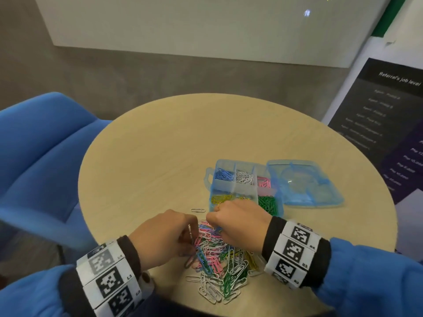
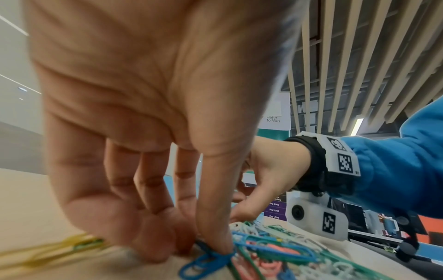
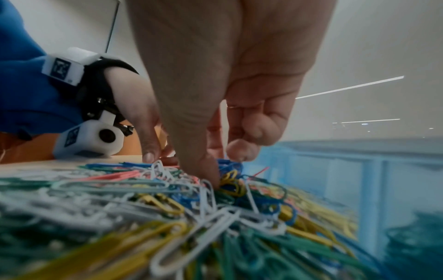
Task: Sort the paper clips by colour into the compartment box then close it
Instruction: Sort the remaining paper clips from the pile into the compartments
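Observation:
A mixed pile of paper clips lies at the near edge of the round table. My left hand digs into its left side; in the left wrist view its thumb and fingers pinch blue clips. My right hand reaches into the pile's far side, fingers curled, thumb pressed down beside blue clips and a yellow clip. The compartment box stands just beyond, its lid laid flat to the right. It holds blue, white, pink, yellow and green clips apart.
One lone pale clip lies left of the box. A blue sofa stands at the table's left, and a dark poster at the right. Bare tabletop stretches beyond and left of the box.

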### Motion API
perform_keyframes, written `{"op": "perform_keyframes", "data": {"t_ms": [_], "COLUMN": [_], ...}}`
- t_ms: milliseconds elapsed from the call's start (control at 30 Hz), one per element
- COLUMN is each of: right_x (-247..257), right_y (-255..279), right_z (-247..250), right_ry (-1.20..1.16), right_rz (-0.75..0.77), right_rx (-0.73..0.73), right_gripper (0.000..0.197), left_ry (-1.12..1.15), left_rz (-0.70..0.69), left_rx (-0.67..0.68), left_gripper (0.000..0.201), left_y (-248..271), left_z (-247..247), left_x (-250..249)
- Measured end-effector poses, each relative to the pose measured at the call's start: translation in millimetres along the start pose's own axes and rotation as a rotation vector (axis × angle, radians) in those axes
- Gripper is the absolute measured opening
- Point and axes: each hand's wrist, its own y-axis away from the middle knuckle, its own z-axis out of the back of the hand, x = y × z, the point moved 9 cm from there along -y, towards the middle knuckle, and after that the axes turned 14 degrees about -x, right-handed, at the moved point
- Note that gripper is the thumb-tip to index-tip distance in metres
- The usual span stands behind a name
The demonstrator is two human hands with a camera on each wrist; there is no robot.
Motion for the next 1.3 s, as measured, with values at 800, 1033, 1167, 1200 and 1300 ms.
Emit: {"op": "perform_keyframes", "data": {"t_ms": [800,1033,1167,1200,1300], "right_x": [-75,-82,-89,-90,-96], "right_y": [30,28,27,27,22], "right_z": [22,20,23,24,24], "right_ry": [-1.486,-1.354,-1.292,-1.286,-1.282], "right_rz": [-0.755,-0.783,-0.752,-0.752,-0.755], "right_rx": [-0.481,-0.388,-0.38,-0.386,-0.408], "right_gripper": [0.013,0.014,0.011,0.01,0.007], "left_ry": [1.588,1.826,1.966,2.007,2.05], "left_rz": [0.556,0.665,0.708,0.716,0.721], "left_rx": [-0.133,-0.055,0.042,0.066,0.086], "left_gripper": [0.041,0.04,0.039,0.04,0.04], "left_y": [-22,-22,-19,-18,-19], "left_z": [3,-17,-23,-24,-27], "left_x": [-47,-55,-58,-60,-58]}}
